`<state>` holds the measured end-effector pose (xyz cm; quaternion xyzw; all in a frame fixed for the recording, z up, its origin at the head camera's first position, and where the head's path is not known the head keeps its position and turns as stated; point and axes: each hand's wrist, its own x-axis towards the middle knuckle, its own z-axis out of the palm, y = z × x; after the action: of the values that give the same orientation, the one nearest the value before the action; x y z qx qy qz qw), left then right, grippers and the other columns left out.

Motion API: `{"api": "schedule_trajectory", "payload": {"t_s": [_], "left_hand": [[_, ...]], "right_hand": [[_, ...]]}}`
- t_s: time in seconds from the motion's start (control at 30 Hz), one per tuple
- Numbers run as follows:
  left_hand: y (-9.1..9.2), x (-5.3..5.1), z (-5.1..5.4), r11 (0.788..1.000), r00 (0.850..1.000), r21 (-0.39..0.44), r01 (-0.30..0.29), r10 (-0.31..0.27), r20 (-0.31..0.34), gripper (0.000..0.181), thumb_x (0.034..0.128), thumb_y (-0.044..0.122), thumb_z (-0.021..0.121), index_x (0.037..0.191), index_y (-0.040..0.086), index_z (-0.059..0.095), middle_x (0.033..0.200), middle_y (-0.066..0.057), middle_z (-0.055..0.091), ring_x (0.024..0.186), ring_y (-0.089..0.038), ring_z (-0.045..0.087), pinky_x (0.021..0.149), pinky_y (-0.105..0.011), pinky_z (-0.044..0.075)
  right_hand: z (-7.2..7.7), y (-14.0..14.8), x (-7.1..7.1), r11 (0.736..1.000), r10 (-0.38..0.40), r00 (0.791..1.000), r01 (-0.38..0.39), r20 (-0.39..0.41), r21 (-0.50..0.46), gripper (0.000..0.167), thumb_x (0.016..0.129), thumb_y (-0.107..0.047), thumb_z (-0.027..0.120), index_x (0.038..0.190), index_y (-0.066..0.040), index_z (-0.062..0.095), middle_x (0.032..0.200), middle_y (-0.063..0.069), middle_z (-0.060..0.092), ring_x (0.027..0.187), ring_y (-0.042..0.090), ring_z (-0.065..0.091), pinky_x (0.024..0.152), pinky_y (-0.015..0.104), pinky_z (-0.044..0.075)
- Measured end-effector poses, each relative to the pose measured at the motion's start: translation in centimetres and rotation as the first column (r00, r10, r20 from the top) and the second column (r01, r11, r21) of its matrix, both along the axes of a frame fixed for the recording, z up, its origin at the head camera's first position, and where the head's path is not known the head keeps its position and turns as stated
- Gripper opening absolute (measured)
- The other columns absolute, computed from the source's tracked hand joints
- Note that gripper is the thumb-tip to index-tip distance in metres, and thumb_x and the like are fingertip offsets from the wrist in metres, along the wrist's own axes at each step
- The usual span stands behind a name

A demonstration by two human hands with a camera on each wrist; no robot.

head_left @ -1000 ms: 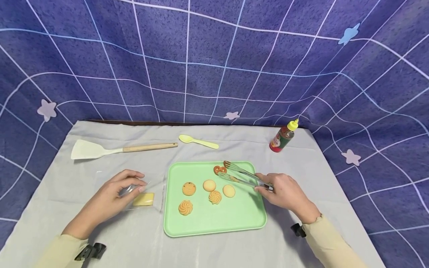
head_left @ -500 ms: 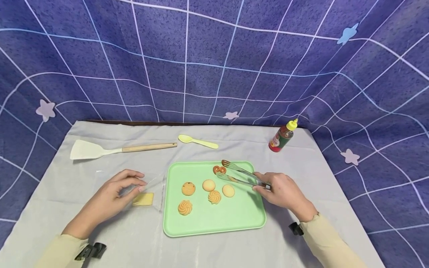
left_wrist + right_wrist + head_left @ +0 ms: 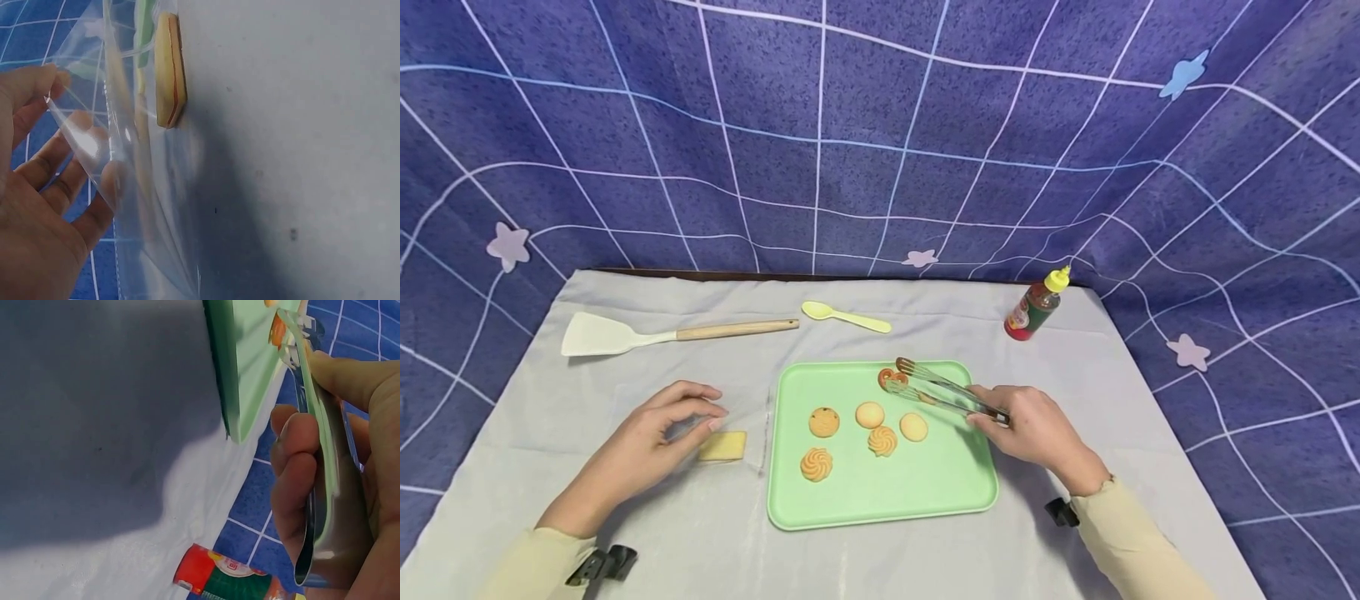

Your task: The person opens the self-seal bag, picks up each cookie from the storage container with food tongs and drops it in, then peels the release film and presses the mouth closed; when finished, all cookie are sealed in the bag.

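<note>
Soft shadows, glare on plastic

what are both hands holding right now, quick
Left hand: closed, pinching the edge of the clear plastic bag.
Right hand: closed, holding the metal tongs.

No readable text, the label on the bottle illegible

Tbl holds tray, spatula, spoon, btl, prob. bag.
</note>
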<state>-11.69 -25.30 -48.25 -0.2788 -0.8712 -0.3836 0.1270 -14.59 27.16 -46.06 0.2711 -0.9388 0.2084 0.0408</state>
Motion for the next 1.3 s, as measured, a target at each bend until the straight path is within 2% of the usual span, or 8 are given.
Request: {"api": "schedule_trajectory", "payload": {"t_s": [0.17, 0.3, 0.53, 0.9, 1.03, 1.13, 1.23, 1.3], "left_hand": [[0.0, 0.0, 0.0, 1.000, 1.000, 0.004, -0.002, 0.002, 0.000, 0.032, 0.0810, -0.009, 0.081, 0.103, 0.013, 0.077, 0.121, 0.003, 0.063, 0.109, -0.021, 0.060, 0.091, -0.010, 0.039], [0.0, -0.1, 0.0, 1.000, 1.000, 0.004, 0.002, -0.002, 0.001, 0.032, 0.0807, -0.010, 0.081, 0.103, 0.013, 0.077, 0.121, 0.003, 0.062, 0.110, -0.021, 0.060, 0.092, -0.010, 0.039], [0.0, 0.0, 0.0, 1.000, 1.000, 0.003, 0.009, -0.009, 0.011, 0.032, 0.0808, -0.011, 0.080, 0.105, 0.010, 0.077, 0.120, -0.005, 0.064, 0.111, -0.022, 0.060, 0.094, -0.009, 0.038], [0.0, 0.0, -0.1, 1.000, 1.000, 0.001, 0.014, -0.014, 0.014, 0.033, 0.0812, -0.011, 0.080, 0.106, 0.011, 0.077, 0.121, -0.001, 0.063, 0.113, -0.019, 0.058, 0.096, -0.009, 0.037], [0.1, 0.0, 0.0, 1.000, 1.000, 0.001, 0.014, -0.014, 0.016, 0.032, 0.0815, -0.010, 0.080, 0.106, 0.011, 0.077, 0.121, -0.003, 0.064, 0.113, -0.019, 0.058, 0.095, -0.009, 0.037], [0.1, 0.0, 0.0, 1.000, 1.000, 0.004, 0.012, -0.012, 0.021, 0.032, 0.0818, -0.010, 0.079, 0.106, 0.011, 0.077, 0.121, -0.005, 0.064, 0.114, -0.019, 0.058, 0.095, -0.009, 0.038], [0.0, 0.1, 0.0, 1.000, 1.000, 0.002, 0.009, -0.009, 0.018, 0.032, 0.0818, -0.010, 0.079, 0.106, 0.011, 0.077, 0.121, -0.004, 0.064, 0.114, -0.019, 0.058, 0.094, -0.009, 0.038], [0.0, 0.2, 0.0, 1.000, 1.000, 0.000, 0.007, -0.007, 0.013, 0.033, 0.0816, -0.010, 0.080, 0.105, 0.012, 0.077, 0.121, -0.003, 0.064, 0.114, -0.018, 0.058, 0.094, -0.009, 0.038]], "right_hand": [[0.0, 0.2, 0.0, 1.000, -0.003, 1.000, 0.003, -0.002, -0.018, 0.043, 0.090, -0.032, 0.080, 0.127, -0.011, 0.073, 0.111, 0.000, 0.074, 0.076, 0.006, 0.064, 0.064, 0.031, 0.048], [-0.1, 0.1, -0.2, 1.000, 0.001, 1.000, -0.001, 0.012, -0.014, 0.045, 0.090, -0.035, 0.080, 0.127, -0.011, 0.072, 0.110, 0.000, 0.074, 0.073, 0.010, 0.062, 0.063, 0.031, 0.047], [-0.5, -0.1, -0.8, 1.000, -0.007, 0.998, 0.006, 0.057, 0.021, 0.044, 0.092, -0.034, 0.078, 0.127, -0.008, 0.072, 0.117, 0.003, 0.072, 0.091, 0.008, 0.066, 0.068, 0.032, 0.048], [-0.3, -0.3, -0.8, 1.000, 0.006, 0.999, -0.008, 0.054, 0.022, 0.041, 0.092, -0.031, 0.078, 0.124, -0.006, 0.073, 0.113, 0.005, 0.074, 0.072, 0.007, 0.056, 0.066, 0.031, 0.045], [-0.5, 0.0, -0.8, 1.000, 0.006, 0.998, -0.007, 0.061, 0.013, 0.041, 0.092, -0.030, 0.078, 0.125, -0.006, 0.073, 0.113, 0.005, 0.073, 0.070, 0.007, 0.055, 0.066, 0.031, 0.045], [-0.4, -0.1, -0.8, 1.000, 0.016, 0.999, -0.016, 0.048, -0.004, 0.041, 0.091, -0.030, 0.079, 0.125, -0.008, 0.073, 0.112, 0.003, 0.074, 0.075, 0.006, 0.058, 0.067, 0.032, 0.048], [-0.3, -0.4, -0.9, 0.999, 0.036, 0.999, -0.036, 0.036, -0.026, 0.041, 0.091, -0.031, 0.079, 0.125, -0.009, 0.073, 0.107, -0.001, 0.074, 0.069, 0.003, 0.056, 0.065, 0.030, 0.048], [-0.2, -0.9, -1.0, 0.998, 0.053, 0.998, -0.051, 0.044, -0.042, 0.041, 0.091, -0.032, 0.079, 0.125, -0.009, 0.073, 0.097, -0.005, 0.073, 0.062, 0.001, 0.051, 0.061, 0.028, 0.046]]}}
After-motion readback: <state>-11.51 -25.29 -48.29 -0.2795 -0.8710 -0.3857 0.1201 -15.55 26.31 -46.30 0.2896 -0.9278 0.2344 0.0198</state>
